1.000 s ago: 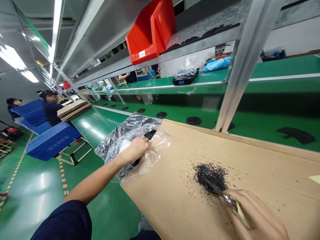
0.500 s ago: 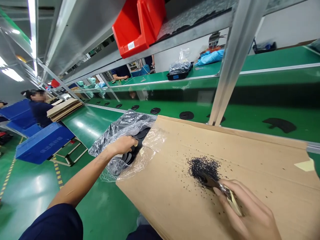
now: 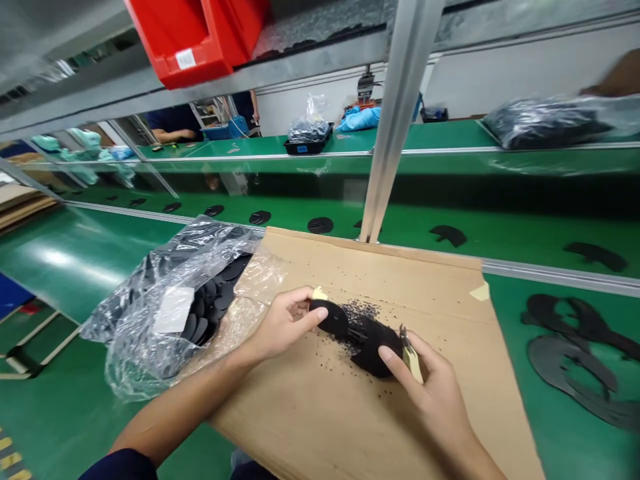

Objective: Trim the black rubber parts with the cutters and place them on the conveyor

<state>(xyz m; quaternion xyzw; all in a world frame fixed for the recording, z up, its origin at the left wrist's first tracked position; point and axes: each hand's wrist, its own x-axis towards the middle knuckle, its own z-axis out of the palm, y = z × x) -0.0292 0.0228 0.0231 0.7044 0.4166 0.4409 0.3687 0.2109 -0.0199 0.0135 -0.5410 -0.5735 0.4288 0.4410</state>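
We've got a dark navy sleeve [image 3: 115, 465] on the left arm, ending well up the arm from our left hand [image 3: 285, 322], so it's bare forearm all the way down to the fingers. Our right hand [image 3: 435, 393] and wrist are bare too.

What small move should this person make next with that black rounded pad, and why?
Probably scrape the black rounded pad with the small cream-handled metal scraper in the right hand, because the left hand steadies the pad over the tan cardboard sheet, where black crumbs lie.
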